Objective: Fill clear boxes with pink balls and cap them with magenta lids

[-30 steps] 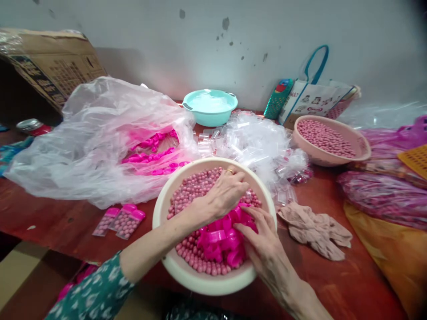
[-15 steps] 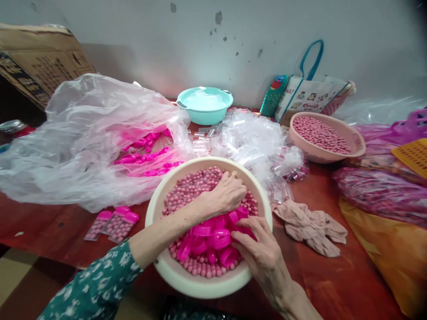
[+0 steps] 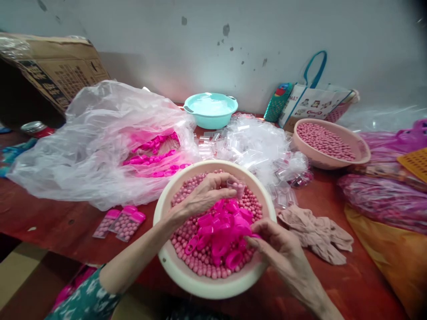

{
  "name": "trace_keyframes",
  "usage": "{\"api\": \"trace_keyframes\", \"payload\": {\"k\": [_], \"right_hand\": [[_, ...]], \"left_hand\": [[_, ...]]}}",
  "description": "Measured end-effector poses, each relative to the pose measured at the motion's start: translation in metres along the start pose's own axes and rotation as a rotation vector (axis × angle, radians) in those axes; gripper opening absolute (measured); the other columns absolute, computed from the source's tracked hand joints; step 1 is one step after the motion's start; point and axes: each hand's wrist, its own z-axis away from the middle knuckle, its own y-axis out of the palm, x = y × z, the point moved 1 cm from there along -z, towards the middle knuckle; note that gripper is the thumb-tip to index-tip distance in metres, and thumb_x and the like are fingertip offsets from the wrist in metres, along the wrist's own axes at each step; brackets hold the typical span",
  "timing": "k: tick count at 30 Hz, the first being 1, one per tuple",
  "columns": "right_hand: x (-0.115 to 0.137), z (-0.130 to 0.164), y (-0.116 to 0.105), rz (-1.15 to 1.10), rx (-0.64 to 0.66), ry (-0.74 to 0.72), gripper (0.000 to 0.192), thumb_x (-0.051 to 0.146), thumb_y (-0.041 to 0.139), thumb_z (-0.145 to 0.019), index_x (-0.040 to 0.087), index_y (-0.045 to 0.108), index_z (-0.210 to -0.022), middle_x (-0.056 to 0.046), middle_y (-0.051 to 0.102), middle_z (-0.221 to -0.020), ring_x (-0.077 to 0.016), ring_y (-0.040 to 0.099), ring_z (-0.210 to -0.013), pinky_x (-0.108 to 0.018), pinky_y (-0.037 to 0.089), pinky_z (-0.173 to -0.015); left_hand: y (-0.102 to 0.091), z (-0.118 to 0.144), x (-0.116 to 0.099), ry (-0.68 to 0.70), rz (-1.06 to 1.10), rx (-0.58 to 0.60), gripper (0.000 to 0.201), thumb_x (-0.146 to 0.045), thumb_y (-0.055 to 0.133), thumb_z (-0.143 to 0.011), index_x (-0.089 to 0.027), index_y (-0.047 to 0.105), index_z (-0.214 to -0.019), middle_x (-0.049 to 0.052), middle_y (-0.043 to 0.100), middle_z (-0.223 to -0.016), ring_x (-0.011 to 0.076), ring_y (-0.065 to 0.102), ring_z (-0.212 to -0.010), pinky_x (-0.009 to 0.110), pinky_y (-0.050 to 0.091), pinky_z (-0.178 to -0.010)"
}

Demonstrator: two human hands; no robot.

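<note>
My left hand [image 3: 211, 194] grips a small clear plastic case [image 3: 237, 188] with pink beads in it, above the far side of a cream basin [image 3: 160, 231]. Pink beads [image 3: 200, 266] fill the basin, and a heap of bright pink plastic caps [image 3: 223, 226] lies on them. At the heap's right edge my right hand [image 3: 280, 246] pinches a pink cap [image 3: 255, 236] between thumb and fingers; the hand partly hides it. Left of the basin lie several flat clear cases [image 3: 125, 226] filled with beads and closed with pink caps.
A big clear bag [image 3: 83, 146] with pink caps spreads at left. Behind the basin are a pile of clear cases [image 3: 253, 142] and a turquoise basin [image 3: 211, 120]. To the right are a bowl of beads [image 3: 328, 140], a crumpled cloth [image 3: 316, 231] and purple plastic bags [image 3: 383, 195].
My left hand has come up out of the beads with a clear case in it. My right hand has taken a pink cap from the heap. The view has shifted slightly.
</note>
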Motion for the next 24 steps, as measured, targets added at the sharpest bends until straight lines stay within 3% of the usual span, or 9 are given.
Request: {"api": "trace_keyframes", "payload": {"k": [2, 5, 9, 12, 20, 24], "right_hand": [[0.007, -0.002, -0.002, -0.165, 0.034, 0.147, 0.017, 0.034, 0.062, -0.081, 0.019, 0.056, -0.083, 0.003, 0.058, -0.067, -0.0087, 0.054, -0.058, -0.017, 0.042, -0.052], [0.016, -0.004, -0.003, -0.349, 0.074, 0.238, 0.024, 0.035, 0.063, -0.080, 0.020, 0.055, -0.097, 0.004, 0.059, -0.069, -0.0084, 0.056, -0.058, -0.017, 0.045, -0.053], [0.022, -0.006, -0.007, -0.346, 0.038, 0.211, 0.023, 0.031, 0.063, -0.081, 0.022, 0.059, -0.102, 0.002, 0.063, -0.077, -0.0076, 0.058, -0.064, -0.016, 0.047, -0.058], [0.022, -0.008, -0.010, -0.313, -0.018, 0.172, 0.022, 0.030, 0.063, -0.080, 0.024, 0.062, -0.101, 0.002, 0.066, -0.082, -0.0077, 0.059, -0.066, -0.015, 0.048, -0.060], [0.035, -0.018, -0.006, -0.072, -0.112, -0.102, 0.022, 0.023, 0.060, -0.081, 0.023, 0.064, -0.103, -0.002, 0.070, -0.093, -0.0133, 0.065, -0.079, -0.020, 0.054, -0.069], [0.039, -0.022, -0.002, 0.278, -0.104, -0.430, 0.026, 0.012, 0.058, -0.081, 0.022, 0.064, -0.105, -0.004, 0.069, -0.096, -0.0153, 0.065, -0.088, -0.024, 0.052, -0.077]], "left_hand": [[0.003, 0.012, 0.001, -0.031, 0.095, -0.043, 0.018, -0.027, 0.049, -0.087, -0.015, 0.056, -0.098, 0.006, 0.062, -0.092, 0.0160, 0.061, -0.084, 0.028, 0.048, -0.076], [0.010, 0.029, 0.006, -0.102, 0.276, -0.114, 0.018, -0.026, 0.051, -0.086, -0.016, 0.055, -0.101, 0.005, 0.063, -0.089, 0.0142, 0.061, -0.081, 0.028, 0.049, -0.076], [0.019, 0.048, 0.010, -0.237, 0.616, -0.193, 0.022, -0.017, 0.062, -0.078, -0.015, 0.059, -0.100, 0.005, 0.065, -0.088, 0.0144, 0.062, -0.083, 0.026, 0.049, -0.076], [0.024, 0.057, 0.010, -0.265, 0.714, -0.207, 0.026, -0.010, 0.066, -0.073, -0.014, 0.061, -0.099, 0.005, 0.066, -0.088, 0.0140, 0.062, -0.083, 0.025, 0.049, -0.077], [0.031, 0.063, 0.002, -0.274, 0.693, -0.183, 0.021, -0.007, 0.064, -0.073, -0.013, 0.063, -0.093, 0.003, 0.063, -0.085, 0.0115, 0.058, -0.080, 0.022, 0.048, -0.074], [0.033, 0.065, 0.003, -0.242, 0.634, -0.194, 0.013, -0.009, 0.062, -0.075, -0.013, 0.063, -0.088, 0.000, 0.059, -0.076, 0.0099, 0.053, -0.070, 0.020, 0.046, -0.066]]}}
